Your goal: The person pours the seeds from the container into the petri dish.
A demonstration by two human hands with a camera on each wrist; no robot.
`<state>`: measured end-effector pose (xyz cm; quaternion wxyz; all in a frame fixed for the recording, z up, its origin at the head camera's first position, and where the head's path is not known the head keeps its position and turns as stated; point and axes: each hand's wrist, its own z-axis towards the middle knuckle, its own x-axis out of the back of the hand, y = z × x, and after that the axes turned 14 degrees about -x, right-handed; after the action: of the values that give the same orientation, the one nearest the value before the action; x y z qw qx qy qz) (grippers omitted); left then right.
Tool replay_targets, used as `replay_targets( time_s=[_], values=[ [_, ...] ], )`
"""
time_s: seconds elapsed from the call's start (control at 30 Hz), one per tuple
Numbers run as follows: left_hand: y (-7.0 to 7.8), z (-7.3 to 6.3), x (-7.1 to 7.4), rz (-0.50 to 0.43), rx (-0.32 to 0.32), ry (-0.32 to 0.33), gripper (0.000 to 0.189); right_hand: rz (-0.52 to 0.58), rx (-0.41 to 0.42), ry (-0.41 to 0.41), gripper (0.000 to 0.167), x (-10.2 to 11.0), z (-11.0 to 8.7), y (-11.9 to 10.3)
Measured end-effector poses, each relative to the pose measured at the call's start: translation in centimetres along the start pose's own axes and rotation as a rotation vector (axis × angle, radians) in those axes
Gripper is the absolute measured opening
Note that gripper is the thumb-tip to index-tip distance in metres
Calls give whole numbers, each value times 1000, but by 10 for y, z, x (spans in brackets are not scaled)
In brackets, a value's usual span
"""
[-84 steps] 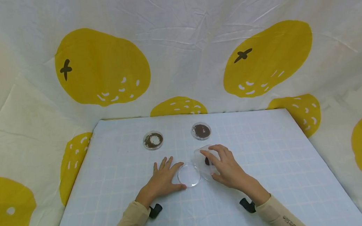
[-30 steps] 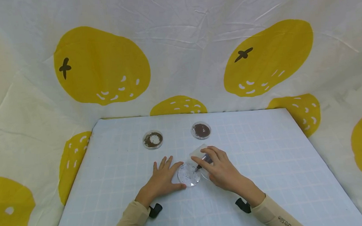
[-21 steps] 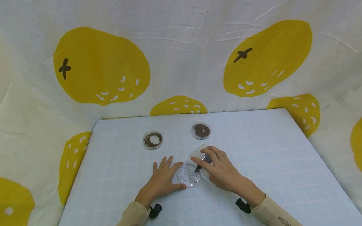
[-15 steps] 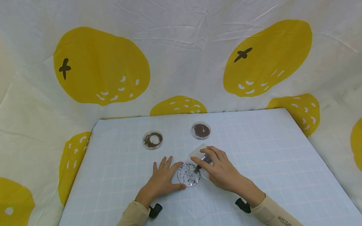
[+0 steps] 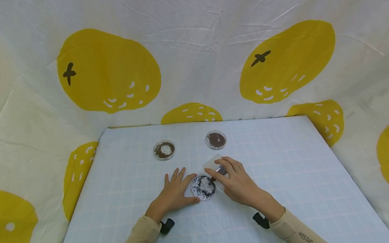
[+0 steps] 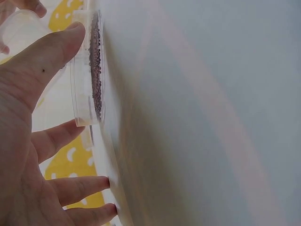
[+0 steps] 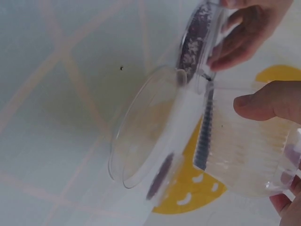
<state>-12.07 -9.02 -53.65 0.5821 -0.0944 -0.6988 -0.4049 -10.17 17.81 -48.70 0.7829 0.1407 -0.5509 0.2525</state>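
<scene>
In the head view my left hand holds a clear petri dish between thumb and index finger, its other fingers spread on the table. Dark granules lie in that dish, with pale patches of its bottom showing. My right hand grips a clear, ribbed plastic container, tilted so that its mouth is over the dish's right edge. More dark granules lie along the container's lower side and run from its corner into the dish. Under the container a clear round dish part, perhaps a lid, touches or nearly touches the dish.
Two more petri dishes stand farther back: the left one has brown granules around a pale middle, the right one is mostly covered in brown. A checked pale cloth covers the table. A fruit-print curtain hangs behind.
The right hand has tilted the container leftward over the dish. Dark granules have spread in the dish, which was bare at first, and grown denser. The left hand has stayed in place.
</scene>
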Motion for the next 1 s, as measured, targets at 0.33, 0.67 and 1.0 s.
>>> replay_targets(
  time_s=[0.33, 0.67, 1.0],
  values=[
    [2, 0, 2, 0, 1, -5, 86, 23, -6, 19, 93, 1, 0, -1],
    [1, -1, 2, -5, -6, 3, 86, 82, -36, 12, 96, 0, -1, 0],
    [-1, 0, 0, 1, -6, 8, 87, 281, -157, -28, 103, -5, -5, 11]
  ],
)
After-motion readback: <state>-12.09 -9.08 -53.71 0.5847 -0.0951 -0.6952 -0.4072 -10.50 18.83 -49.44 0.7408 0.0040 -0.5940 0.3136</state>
